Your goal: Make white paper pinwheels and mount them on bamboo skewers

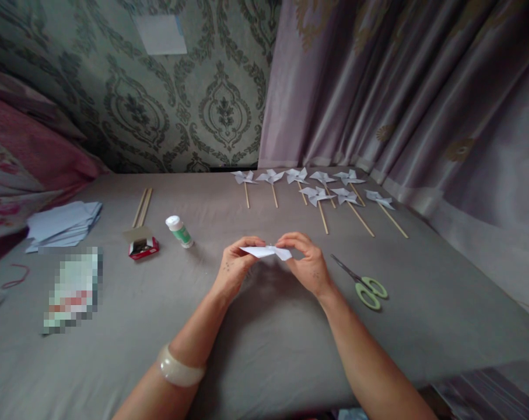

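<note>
While working above gray cloth (264,338), grips white paper pinwheel (268,252) by opposite edges, with thumbs and fingers of left hand (237,263) and right hand (307,262) closed on it. Near left hand, records white-capped glue stick (180,232); beyond, records red box (145,253) with raised flap (135,234), containing dark items (140,245) too small to identify.
</note>
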Demonstrator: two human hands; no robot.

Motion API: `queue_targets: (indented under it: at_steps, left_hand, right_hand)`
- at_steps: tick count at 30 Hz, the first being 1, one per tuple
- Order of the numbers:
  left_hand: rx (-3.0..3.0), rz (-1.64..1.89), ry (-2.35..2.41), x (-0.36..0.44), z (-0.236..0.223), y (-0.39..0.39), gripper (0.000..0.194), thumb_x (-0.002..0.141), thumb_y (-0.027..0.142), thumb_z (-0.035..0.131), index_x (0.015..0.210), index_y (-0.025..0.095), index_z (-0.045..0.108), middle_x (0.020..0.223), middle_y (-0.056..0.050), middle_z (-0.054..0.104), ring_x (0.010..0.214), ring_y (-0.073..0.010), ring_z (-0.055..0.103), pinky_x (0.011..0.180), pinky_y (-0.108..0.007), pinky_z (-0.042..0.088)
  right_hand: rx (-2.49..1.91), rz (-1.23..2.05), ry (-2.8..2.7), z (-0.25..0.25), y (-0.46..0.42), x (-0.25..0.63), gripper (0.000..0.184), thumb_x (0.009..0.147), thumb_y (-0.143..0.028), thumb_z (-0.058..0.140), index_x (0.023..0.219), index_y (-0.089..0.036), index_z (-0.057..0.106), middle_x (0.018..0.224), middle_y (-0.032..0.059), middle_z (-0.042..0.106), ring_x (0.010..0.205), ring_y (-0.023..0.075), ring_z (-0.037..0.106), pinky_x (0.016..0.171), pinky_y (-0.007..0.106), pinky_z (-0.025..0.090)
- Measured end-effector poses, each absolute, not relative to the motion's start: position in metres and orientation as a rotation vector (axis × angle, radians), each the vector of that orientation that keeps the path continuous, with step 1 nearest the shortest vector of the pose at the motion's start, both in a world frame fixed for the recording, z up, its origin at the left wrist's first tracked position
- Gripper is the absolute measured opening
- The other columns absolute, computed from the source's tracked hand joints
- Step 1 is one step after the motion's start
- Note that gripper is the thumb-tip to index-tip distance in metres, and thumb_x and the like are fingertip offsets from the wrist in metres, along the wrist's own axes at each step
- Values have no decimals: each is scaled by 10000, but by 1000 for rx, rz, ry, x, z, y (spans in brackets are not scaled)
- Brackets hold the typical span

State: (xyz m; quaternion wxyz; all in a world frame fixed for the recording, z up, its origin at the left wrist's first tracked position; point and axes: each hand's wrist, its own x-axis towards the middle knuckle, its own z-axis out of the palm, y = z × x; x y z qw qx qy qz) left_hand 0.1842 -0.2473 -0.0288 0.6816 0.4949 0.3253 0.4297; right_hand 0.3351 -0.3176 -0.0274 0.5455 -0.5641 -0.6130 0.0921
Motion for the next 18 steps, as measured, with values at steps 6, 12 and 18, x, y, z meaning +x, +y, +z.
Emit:
queue_targets:
  at_steps: [6,12,18]
  left_hand:
    - [1223,994,719,183,-27,-247,144,551,154,685,688,185,715,796,-12,659,785,-153,566,735,-231,418]
    - [1228,952,710,182,-30,-248,141,583,200,701,720,170,711,754,-10,657,711,-135,557,680,-226,411]
    - [1180,876,702,181,-25,-249,291,573,322,785,790,148,698,733,-28,653,621,-107,530,613,-228,405]
  right_hand:
    - [-1410,-62,-1547,-26,-320,331,179,781,-173,621,923,-257,689,973,46,666,972,214,567,894,381,396]
    - [-1417,-27,-1564,-25,-321,329,84,814,-226,611,817,-243,693,833,38,687,856,199,598,833,365,403]
    - [-1454,497,-1011,-37,-319,325,217,702,-382,718,801,-189,719,740,37,712,701,205,640,715,353,492]
